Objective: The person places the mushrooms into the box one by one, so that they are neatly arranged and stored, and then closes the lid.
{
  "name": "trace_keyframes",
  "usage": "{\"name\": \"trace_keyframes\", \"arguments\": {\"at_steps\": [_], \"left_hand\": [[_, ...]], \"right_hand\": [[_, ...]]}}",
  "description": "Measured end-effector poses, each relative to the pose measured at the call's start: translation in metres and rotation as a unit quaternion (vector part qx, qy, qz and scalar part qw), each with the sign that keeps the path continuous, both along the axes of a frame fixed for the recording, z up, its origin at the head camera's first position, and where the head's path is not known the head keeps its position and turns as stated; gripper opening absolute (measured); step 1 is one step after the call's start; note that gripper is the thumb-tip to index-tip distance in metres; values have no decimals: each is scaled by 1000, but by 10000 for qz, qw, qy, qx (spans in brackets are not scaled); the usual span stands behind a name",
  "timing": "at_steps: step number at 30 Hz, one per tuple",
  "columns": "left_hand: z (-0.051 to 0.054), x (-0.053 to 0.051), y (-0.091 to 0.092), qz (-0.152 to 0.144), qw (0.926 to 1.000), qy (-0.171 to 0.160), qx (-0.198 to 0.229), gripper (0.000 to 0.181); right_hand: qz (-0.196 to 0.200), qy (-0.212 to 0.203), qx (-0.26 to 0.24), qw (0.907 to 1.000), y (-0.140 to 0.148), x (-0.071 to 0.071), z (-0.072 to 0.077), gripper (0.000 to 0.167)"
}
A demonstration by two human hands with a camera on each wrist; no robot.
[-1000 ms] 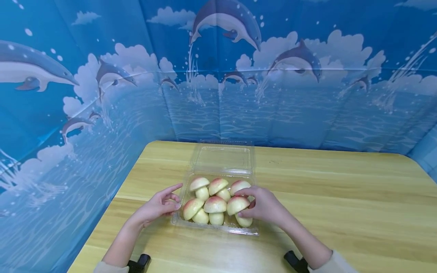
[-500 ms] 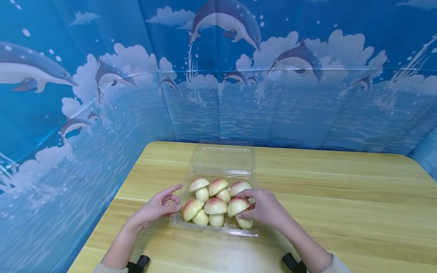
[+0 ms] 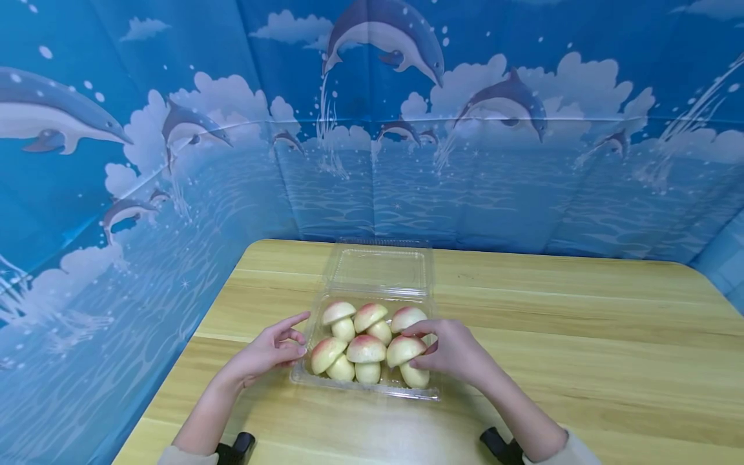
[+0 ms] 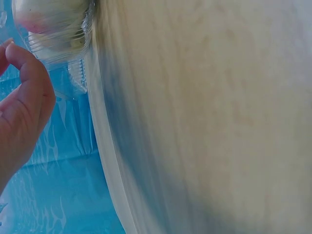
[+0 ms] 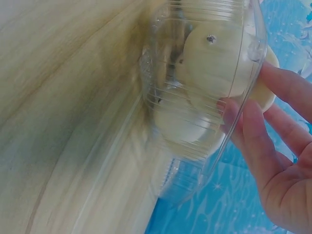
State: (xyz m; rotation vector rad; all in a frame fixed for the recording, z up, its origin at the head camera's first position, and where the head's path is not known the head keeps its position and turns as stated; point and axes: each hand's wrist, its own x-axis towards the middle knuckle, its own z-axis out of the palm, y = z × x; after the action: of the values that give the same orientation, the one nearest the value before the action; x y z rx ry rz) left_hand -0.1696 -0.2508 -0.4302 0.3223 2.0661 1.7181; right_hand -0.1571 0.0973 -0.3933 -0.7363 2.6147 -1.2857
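A clear plastic clamshell box lies with its lid folded back. In its tray are two rows of cream mushroom-shaped pieces with pink-tinged caps. My right hand reaches over the tray's right side, its fingers curled round the front-right mushroom-shaped piece, thumb by the stem. In the right wrist view, the fingers are partly seen through the clear wall. At the tray's left edge my left hand holds nothing, index finger extended and the other fingers loosely bent. Whether its fingertips touch the rim cannot be told.
The transparent lid lies behind the tray, toward the far edge of the wooden table. A blue dolphin-print curtain hangs behind and to the left. Black wrist straps show at both forearms.
My right thumb has shifted slightly on the front-right mushroom-shaped piece, uncovering more of its stem. The left hand and the box stay where they were.
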Motion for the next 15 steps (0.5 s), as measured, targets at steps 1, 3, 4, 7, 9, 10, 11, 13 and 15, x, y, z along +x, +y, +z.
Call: {"name": "trace_keyframes", "arguments": {"at_steps": [1,3,4,7,9,10,11,13,15], "left_hand": [[0,0,0,-3,10000,8,-8,72],[1,0,0,5,10000,23,-22,72],[1,0,0,13,10000,25,-19,72],[1,0,1,16,10000,51,-5,72],[1,0,1,27,10000,34,9,72],[1,0,1,26,10000,25,12,72],[1,0,1,28,10000,19,5,72],[0,0,1,43,10000,-5,-15,72],[-1,0,0,43,10000,5,-35,72]], "right_hand": [[-4,6,-9,10000,0,0,-1,39],[-24,23,-19,10000,0,0,-2,39],[-40,35,-12,10000,-1,0,-2,39],[-65,52,-13,10000,-1,0,-2,39],[-73,38,-34,10000,-1,1,-2,40],[-81,31,-33,10000,-1,1,-1,40],[-87,24,-36,10000,0,2,-1,40],[-120,-41,-41,9999,0,3,-1,41],[-164,-97,-28,9998,0,3,-1,42]]}}
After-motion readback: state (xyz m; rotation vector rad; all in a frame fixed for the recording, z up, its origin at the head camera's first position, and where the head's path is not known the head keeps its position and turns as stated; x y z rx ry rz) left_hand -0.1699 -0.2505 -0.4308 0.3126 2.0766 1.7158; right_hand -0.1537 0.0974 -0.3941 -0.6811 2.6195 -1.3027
